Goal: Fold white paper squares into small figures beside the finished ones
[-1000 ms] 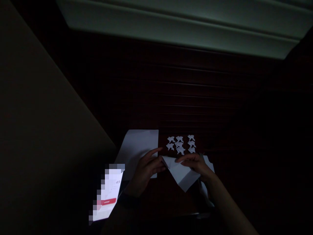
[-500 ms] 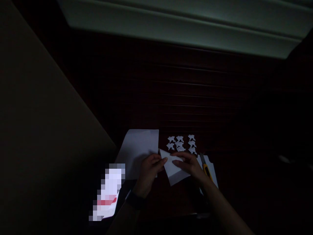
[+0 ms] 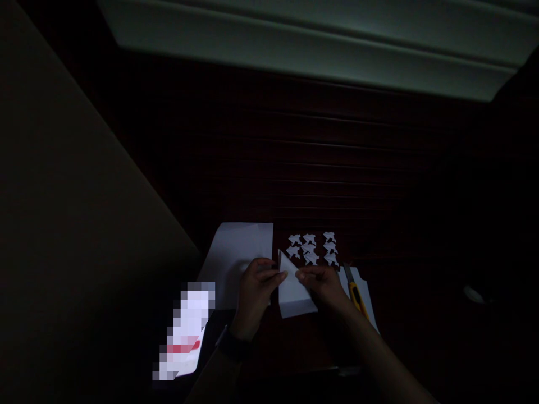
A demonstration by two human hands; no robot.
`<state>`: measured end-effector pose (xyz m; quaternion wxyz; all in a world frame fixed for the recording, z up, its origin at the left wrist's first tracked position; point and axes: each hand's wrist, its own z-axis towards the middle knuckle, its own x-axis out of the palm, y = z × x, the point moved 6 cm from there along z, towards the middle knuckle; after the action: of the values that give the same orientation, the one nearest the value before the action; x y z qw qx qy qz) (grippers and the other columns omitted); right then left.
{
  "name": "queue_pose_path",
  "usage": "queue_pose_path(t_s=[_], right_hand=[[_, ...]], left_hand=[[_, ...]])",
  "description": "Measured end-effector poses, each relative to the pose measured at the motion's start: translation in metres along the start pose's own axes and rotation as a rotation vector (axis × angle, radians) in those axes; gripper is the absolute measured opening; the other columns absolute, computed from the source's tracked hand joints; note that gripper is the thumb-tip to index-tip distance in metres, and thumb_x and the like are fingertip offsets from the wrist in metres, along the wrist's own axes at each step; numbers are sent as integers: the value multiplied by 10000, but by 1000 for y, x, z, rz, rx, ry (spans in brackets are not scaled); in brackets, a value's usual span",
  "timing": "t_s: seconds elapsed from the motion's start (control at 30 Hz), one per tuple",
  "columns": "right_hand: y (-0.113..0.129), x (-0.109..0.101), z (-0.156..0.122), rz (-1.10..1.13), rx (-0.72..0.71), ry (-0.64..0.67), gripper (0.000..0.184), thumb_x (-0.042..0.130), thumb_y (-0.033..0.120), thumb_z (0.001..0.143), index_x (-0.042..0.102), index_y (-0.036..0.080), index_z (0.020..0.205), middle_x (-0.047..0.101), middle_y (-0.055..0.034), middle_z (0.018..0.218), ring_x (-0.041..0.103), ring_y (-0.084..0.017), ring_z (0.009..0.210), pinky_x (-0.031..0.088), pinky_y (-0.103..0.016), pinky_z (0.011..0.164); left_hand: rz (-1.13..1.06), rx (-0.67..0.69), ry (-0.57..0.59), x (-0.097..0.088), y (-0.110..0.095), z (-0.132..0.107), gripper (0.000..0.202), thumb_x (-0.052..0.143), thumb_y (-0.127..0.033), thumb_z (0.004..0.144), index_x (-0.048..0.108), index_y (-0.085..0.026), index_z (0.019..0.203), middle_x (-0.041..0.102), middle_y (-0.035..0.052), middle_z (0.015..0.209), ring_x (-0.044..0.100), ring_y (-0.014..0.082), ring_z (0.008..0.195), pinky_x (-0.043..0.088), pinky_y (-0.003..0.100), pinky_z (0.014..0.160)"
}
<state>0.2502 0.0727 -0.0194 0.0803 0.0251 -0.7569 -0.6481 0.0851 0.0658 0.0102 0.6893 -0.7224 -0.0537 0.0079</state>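
A white sheet of paper (image 3: 295, 294), folded to a point at its top, is held between both hands above a dark table. My left hand (image 3: 257, 289) pinches its left edge between thumb and fingers. On the other side, my right hand (image 3: 326, 286) grips the slanted right edge, thumb and forefinger closed on it. Just beyond the paper lie several small folded white paper figures (image 3: 310, 258) in rows. A yellow utility knife (image 3: 357, 300) rests on white paper (image 3: 365, 292) beside my right hand.
A large white sheet (image 3: 236, 247) lies on the table behind my left hand. A lit phone-like screen (image 3: 191, 325), partly pixelated, is at the lower left. Dark slatted panelling (image 3: 328, 143) rises behind the table. A small pale object (image 3: 475, 293) shows faintly at the right.
The folded paper has turned, its tip now pointing more upward. My right hand's fingers, earlier spread over the paper, have closed on its edge. My left hand keeps its pinch.
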Motion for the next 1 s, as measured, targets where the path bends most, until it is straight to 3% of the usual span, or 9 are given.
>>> queue_pose_path(t_s=[0.1,0.33,0.63,0.7,0.83,0.9,1.0], right_hand=[[6,5,-2,-112,-19,77,308,657,409,677,692,145,831,660,-37,703,551,-137,591,423,-242,557],[8,13,-3,-240,-119,148,282,664,346,684,674,153,890,579,12,601,465,-97,528,368,-208,505],[-2,14,0,-249,-113,94,290,611,318,738,641,154,975,588,2,627,505,-114,546,401,-223,515],[0,16,-2,-260,-139,107,375,612,297,740,581,180,1094,606,-1,669,538,-132,590,430,-239,548],[19,15,-7,-225,-264,57,672,623,274,735,299,269,1324,624,-27,931,580,-173,827,466,-290,707],[28,13,-9,-270,-316,14,598,598,288,758,342,285,1298,595,-35,1034,560,-178,910,445,-299,779],[34,9,-10,-375,-330,-27,336,561,323,785,536,251,1112,608,-32,964,563,-174,850,438,-282,750]], left_hand=[[42,3,-54,-4,1,1,326,694,-290,650,589,-166,933,708,53,794,659,175,734,498,216,602],[23,-65,-40,-5,11,4,338,690,-304,650,657,-150,948,692,88,960,640,210,874,511,255,708],[154,-26,-2,-5,18,8,332,644,-336,693,673,-161,974,701,73,937,646,227,862,516,290,728],[195,11,10,-5,19,9,312,632,-336,704,678,-173,966,700,62,942,641,226,879,506,292,756],[219,39,83,0,16,7,282,607,-322,718,685,-185,952,696,46,957,637,226,884,498,295,765],[223,33,152,4,14,6,269,591,-312,730,687,-187,948,696,44,954,636,227,882,492,304,772],[254,23,241,8,13,3,235,582,-293,735,699,-194,914,709,41,909,646,231,841,493,311,747]])
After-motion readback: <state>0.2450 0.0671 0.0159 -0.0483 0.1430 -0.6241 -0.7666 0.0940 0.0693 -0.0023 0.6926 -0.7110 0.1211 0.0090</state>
